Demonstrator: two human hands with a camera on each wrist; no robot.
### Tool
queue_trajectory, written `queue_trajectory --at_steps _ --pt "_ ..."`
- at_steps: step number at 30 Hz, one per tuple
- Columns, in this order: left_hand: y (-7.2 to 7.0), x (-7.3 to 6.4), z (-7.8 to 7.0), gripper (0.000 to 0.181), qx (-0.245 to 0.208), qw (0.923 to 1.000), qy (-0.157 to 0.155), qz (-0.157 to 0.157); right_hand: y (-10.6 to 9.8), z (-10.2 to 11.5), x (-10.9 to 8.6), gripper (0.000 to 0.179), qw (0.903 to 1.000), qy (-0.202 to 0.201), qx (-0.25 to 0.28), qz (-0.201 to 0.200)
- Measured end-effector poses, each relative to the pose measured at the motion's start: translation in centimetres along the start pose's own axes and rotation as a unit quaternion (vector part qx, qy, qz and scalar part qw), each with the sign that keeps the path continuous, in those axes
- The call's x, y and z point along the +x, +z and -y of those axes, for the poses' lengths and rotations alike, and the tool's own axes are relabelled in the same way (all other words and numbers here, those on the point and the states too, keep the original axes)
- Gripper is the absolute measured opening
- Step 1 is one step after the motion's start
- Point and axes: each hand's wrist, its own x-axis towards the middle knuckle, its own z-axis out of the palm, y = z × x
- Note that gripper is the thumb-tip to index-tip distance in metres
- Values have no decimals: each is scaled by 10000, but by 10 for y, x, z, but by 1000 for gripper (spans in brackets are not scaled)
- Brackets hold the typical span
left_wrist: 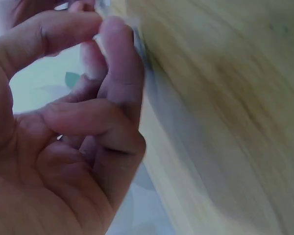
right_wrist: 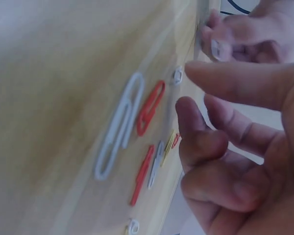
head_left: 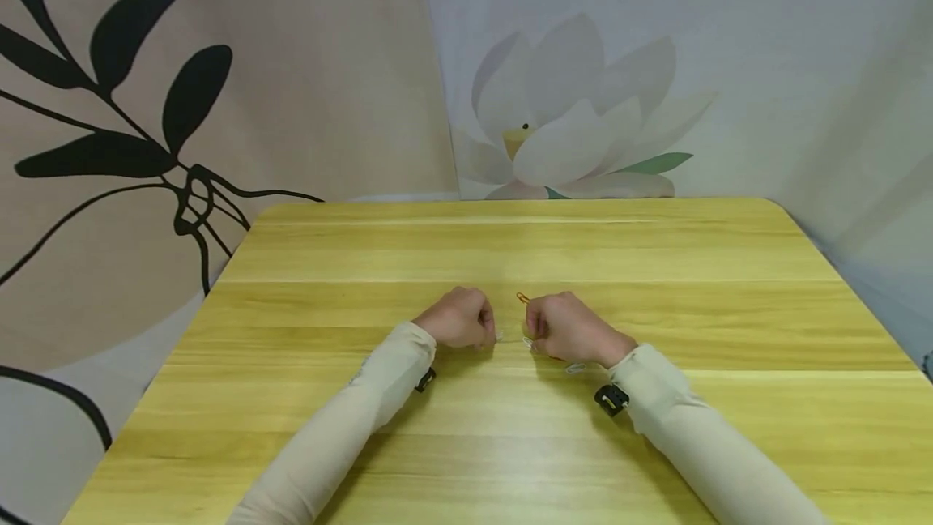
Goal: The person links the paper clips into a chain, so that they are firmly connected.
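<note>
My left hand (head_left: 459,318) is over the middle of the table, its thumb and index fingertips (left_wrist: 115,29) meeting in the left wrist view. A small white paper clip (right_wrist: 216,50) shows at those fingertips in the right wrist view. Just to the right is my right hand (head_left: 572,329), low over several paper clips. Between its thumb and bent index finger (right_wrist: 188,110) is a gap with nothing in it. Another white clip (right_wrist: 178,76) lies by the thumb tip. Nearer the right wrist camera lie a large white clip (right_wrist: 118,125) and a red clip (right_wrist: 151,107).
More clips lie in a loose row beneath the right hand: a red one (right_wrist: 142,175), a white one (right_wrist: 156,164) and a yellow one (right_wrist: 167,147). An orange clip (head_left: 522,297) lies beyond it. The wooden table (head_left: 466,444) ends before a printed backdrop (head_left: 328,63).
</note>
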Motion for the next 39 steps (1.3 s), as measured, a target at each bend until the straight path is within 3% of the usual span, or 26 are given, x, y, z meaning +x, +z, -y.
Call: queue_trajectory --at_steps 4,8,13,22,26,32,39 --pt "-4 -4 3 7 -898 9956 183 -178 1 3 2 24 10000 82 -53 -20" --pt "-7 -10 6 5 -1686 9845 371 -313 3 6 4 26 9998 169 -94 -64" --pt "-9 -19 6 5 -2326 9707 518 -305 5 10 6 28 9996 195 -168 -136" --pt "-7 -28 5 9 -2529 9649 593 -393 5 10 6 27 9999 -46 -98 -85" --pt "-6 -29 6 10 -2586 9633 635 -350 3 9 4 27 9993 -291 133 -171" --pt "-5 -30 8 11 -2687 9606 654 -279 -2 8 0 20 9969 -228 751 0" --pt "-5 -31 7 11 -2743 9596 580 -240 -6 7 -4 29 9940 -341 1037 98"
